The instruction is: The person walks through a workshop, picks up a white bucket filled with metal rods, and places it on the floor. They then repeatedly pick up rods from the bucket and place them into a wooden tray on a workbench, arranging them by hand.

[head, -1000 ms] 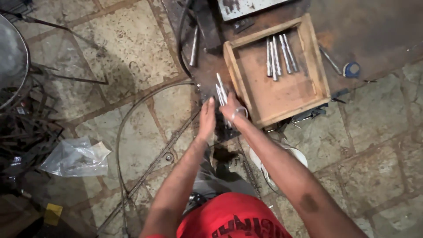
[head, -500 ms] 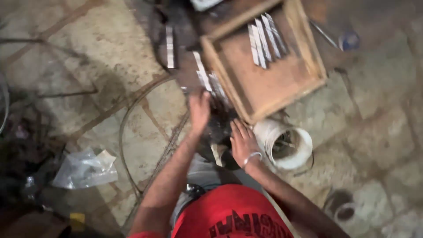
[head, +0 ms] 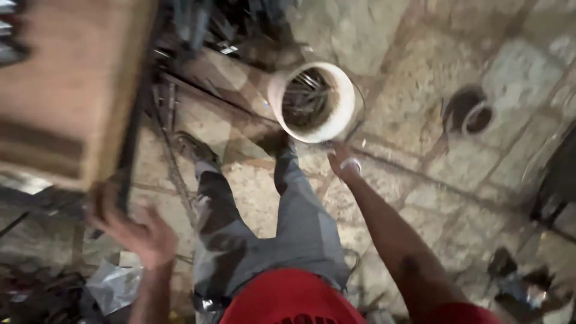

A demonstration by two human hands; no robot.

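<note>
stone-paved floor (head: 420,78) lies underfoot. white bucket (head: 312,101) of metal rods stands far, centre; right hand (head: 341,161) reaches just beside its near rim, grip hidden by blur. left hand (head: 135,231), fingers spread and holding nothing, hovers near wooden tray (head: 66,90) at left.

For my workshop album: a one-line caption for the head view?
Right hand reaches toward a white bucket of metal pieces; left hand by wooden tray.

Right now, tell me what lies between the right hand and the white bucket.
Nothing: the right hand reaches just under the white bucket, almost at its rim, in the head view.
</note>
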